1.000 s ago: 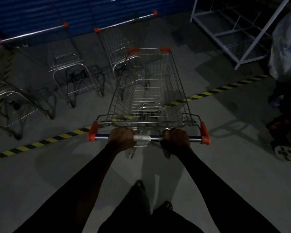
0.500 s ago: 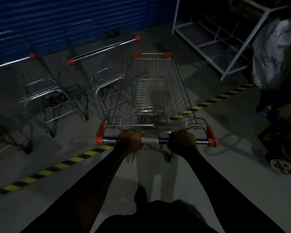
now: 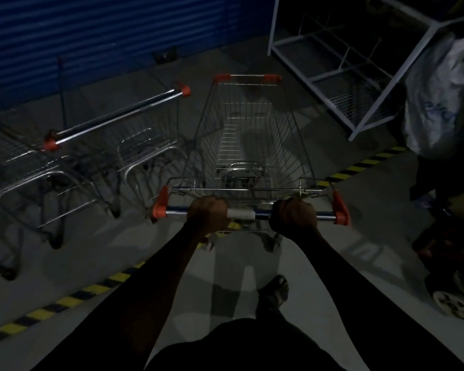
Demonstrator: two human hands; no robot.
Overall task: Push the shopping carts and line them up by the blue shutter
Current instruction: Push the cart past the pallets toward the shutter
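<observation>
Your grip is closed on both sides: left hand (image 3: 208, 214) and right hand (image 3: 292, 215) curl round the chrome handlebar with orange end caps (image 3: 241, 214) of the silver wire shopping cart (image 3: 248, 145). The cart stands at 12 o'clock, nose toward the blue corrugated shutter (image 3: 118, 30). A second wire cart (image 3: 134, 145) is parked just beside it at 10 o'clock.

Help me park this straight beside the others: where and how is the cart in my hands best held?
By the handle bar at the rear of the cart, coming from behind. It runs level across the full width between orange end caps, so the left hand and right hand, wrapped over it either side of the white middle sleeve, should steer evenly.
</observation>
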